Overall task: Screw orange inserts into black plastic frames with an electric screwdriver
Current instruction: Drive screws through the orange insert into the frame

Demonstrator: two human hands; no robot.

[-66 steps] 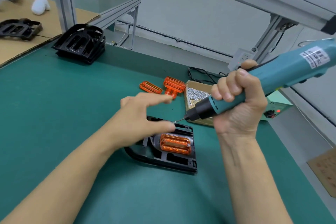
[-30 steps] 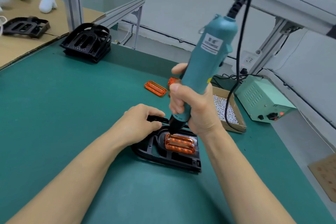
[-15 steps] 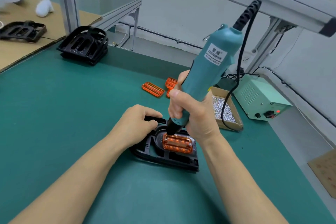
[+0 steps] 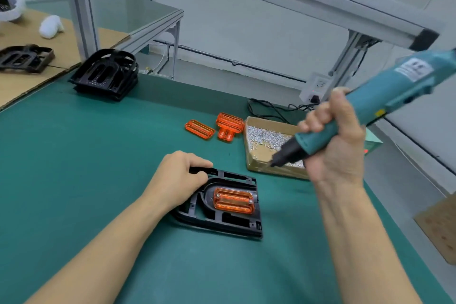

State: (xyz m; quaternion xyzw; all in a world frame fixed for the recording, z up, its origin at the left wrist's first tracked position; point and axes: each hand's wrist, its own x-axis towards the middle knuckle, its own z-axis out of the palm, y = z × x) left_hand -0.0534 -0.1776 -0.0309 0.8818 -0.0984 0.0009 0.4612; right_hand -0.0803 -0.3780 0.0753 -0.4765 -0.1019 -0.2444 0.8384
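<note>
The right hand (image 4: pixel 336 142) is clenched around the teal electric screwdriver (image 4: pixel 375 106), whose black tip hangs over the shallow cardboard box of silver screws (image 4: pixel 265 142) just below the grip. Down and left of that fist, the flat black plastic frame (image 4: pixel 222 205) lies on the green bench mat (image 4: pixel 86 155) with a ribbed translucent orange insert (image 4: pixel 233 200) seated in it. The left hand (image 4: pixel 177 175) grips the frame's far left corner with curled fingers. Two spare orange inserts (image 4: pixel 214 126) lie beyond the left hand, beside the box.
</note>
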